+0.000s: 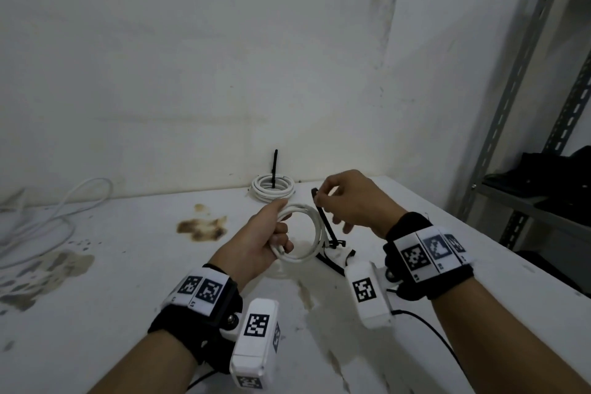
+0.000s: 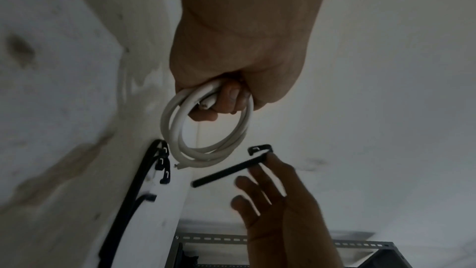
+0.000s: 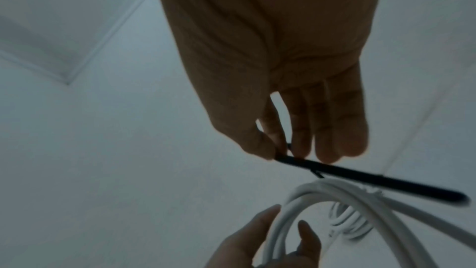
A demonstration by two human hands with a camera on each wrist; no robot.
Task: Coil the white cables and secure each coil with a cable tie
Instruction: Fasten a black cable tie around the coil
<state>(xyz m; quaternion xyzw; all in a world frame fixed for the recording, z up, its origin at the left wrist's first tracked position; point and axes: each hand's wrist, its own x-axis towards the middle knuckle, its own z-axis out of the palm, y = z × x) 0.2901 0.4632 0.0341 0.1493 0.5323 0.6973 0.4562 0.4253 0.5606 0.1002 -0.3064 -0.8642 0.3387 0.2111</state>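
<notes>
- Left hand (image 1: 259, 243) has its fingers curled tight round one side of a white cable coil (image 1: 303, 233), holding the ring up off the white table (image 1: 128, 265); the rest of the loop hangs free on the side towards the right hand.
- From the left wrist view, the coil (image 2: 206, 129) leaves the fist as several turns, and one cut cable end sticks out at the far side of the loop from the fingers (image 2: 226, 97).
- Right hand (image 1: 348, 201) pinches a black cable tie (image 1: 323, 217) near its head between thumb and forefinger; the other three fingers are loose and spread below.
- The tie runs down just beside the coil's right edge; I cannot tell if the two touch.
- Right wrist view: the strap (image 3: 373, 180) juts out from the pinch across the top of the coil (image 3: 335, 197).
- Behind the held coil, near the wall, a finished white coil (image 1: 272, 189) lies flat on the table with a black tie tail (image 1: 275, 166) standing up from it.
- Below the held coil, more black cable ties (image 1: 332, 253) lie on the table.
- Far left of the held coil, a loose white cable (image 1: 64, 217) sprawls uncoiled.
- No containers here; a metal shelf rack (image 1: 511, 105) stands to the right of the table.
</notes>
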